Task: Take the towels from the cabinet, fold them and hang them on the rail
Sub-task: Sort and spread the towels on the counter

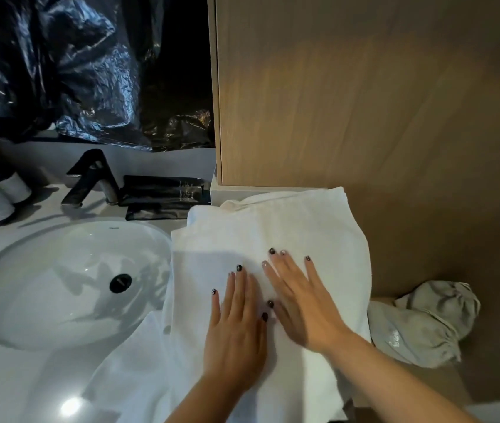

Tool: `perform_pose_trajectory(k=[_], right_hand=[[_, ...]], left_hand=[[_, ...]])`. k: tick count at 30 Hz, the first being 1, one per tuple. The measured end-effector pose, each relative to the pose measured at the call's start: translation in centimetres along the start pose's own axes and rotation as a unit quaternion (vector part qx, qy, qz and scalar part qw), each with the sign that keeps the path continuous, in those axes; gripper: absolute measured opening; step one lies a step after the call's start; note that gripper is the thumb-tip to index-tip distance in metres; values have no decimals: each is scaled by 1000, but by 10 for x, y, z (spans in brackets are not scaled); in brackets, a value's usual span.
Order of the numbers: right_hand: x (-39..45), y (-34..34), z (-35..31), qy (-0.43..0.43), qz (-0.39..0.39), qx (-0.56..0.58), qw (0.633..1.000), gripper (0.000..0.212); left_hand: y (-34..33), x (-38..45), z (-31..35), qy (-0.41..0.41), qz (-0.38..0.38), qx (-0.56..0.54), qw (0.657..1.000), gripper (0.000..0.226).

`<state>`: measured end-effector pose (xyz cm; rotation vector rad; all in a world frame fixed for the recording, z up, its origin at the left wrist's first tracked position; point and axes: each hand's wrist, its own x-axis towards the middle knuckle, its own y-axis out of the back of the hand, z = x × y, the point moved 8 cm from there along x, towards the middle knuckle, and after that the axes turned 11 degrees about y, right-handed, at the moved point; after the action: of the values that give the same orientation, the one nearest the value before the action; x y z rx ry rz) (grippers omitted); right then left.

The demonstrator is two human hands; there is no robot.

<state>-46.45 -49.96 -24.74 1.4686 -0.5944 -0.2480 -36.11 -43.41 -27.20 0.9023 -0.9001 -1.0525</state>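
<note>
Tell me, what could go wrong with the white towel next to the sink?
1. The white towel has an edge lying right by the sink bowl; it might slip in and get wet.
2. Both hands, left hand and right hand, press flat on the middle only, so the loose front part hanging off the counter could drag the fold crooked.

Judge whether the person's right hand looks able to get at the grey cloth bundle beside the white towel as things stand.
Probably yes. The right hand lies flat and open on the white towel, holding nothing, and the grey cloth bundle sits just to its right with nothing visible between them.
</note>
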Motion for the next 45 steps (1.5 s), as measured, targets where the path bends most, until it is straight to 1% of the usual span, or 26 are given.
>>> perform_pose_trajectory(k=[3,6,8,11,13,14,15,16,17,18,19,20,21,23,24,26,29,32,34,35,38,41,44,45], right_hand=[[-11,-4,37,-102,-48,-40,993,71],[-22,2,44,-138,-58,-28,988,74],[-34,5,38,-175,-31,36,983,72],[-73,12,26,-233,32,141,962,71],[-108,8,30,-284,74,181,938,70],[-125,4,35,-326,94,212,916,69],[-143,-3,43,-380,110,259,881,68],[-157,-7,48,-431,119,322,834,65],[-168,-13,51,-474,122,394,778,60],[-176,-19,51,-499,120,460,724,52],[-183,-25,49,-512,111,513,680,40],[-187,-27,45,-514,94,546,655,28],[-194,-32,45,-518,84,561,640,21],[-210,-38,47,-532,94,564,625,20],[-219,-41,47,-543,107,567,610,19],[-235,-47,49,-554,114,560,605,21],[-252,-52,54,-560,85,554,610,29],[-262,-47,64,-551,83,579,595,27],[-265,-39,71,-541,99,592,589,27],[-267,-33,75,-541,109,583,596,27],[-276,-23,87,-554,120,519,639,33],[-280,-25,86,-560,126,493,654,38],[-281,-29,81,-564,131,479,660,37],[-280,-30,80,-560,128,474,667,34]], left_hand=[[-15,-13,-19,20,-22,55,998,68],[-14,-17,-23,28,-27,68,997,68],[-11,-19,-26,45,-25,73,996,68],[-5,-40,-25,66,-9,65,996,68],[-7,-59,-11,36,-7,58,998,63],[-9,-67,-1,11,-12,56,998,60],[-11,-74,8,-13,-18,54,998,58],[-14,-79,15,-31,-24,51,998,57],[-17,-81,20,-42,-29,49,997,57],[-20,-83,22,-48,-32,53,997,57],[-23,-84,23,-51,-37,60,996,57],[-25,-85,21,-54,-40,69,995,58],[-28,-86,19,-56,-44,79,994,59],[-32,-85,15,-58,-50,101,992,60],[-34,-85,13,-55,-53,111,991,60],[-35,-84,12,-46,-57,123,990,60],[-35,-84,13,-40,-56,129,989,60],[-37,-85,13,-34,-57,134,989,62],[-39,-85,11,-28,-60,142,988,63],[-39,-85,10,-27,-59,145,987,64],[-37,-86,10,-30,-60,155,986,63],[-33,-93,4,-12,-66,156,986,62],[-31,-105,-5,19,-67,154,986,61],[-28,-110,-7,25,-63,154,986,61]])
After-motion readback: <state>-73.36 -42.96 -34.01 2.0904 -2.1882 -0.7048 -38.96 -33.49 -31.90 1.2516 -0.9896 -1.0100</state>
